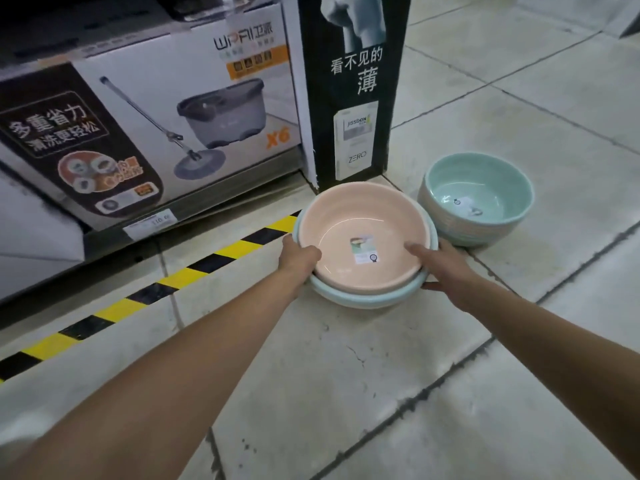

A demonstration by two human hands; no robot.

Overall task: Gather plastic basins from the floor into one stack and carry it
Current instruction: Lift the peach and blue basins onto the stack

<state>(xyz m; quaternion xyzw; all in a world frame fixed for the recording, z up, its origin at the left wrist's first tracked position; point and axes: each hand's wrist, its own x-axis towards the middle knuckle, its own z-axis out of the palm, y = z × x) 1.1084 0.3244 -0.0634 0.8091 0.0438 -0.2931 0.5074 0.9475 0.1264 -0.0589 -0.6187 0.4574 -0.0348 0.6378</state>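
Gripping opposite rims of pink basin (360,237) nested in blue basin (367,296) on floor (346,375): left hand (298,256), right hand (441,261); green stack (476,202) beside, nearer right hand.

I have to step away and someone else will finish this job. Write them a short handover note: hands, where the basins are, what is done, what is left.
Left hand: gripping the near-left rim of the pink basin.
Right hand: gripping the right rim of the same stack, thumb inside, fingers under the edge.
Basins: the pink basin is nested in a light blue basin, on the floor by the shelf. A second stack of green basins stands on the floor to the right, apart.
Done: pink and blue are nested.
Left: join the two stacks into one, then lift and carry it.
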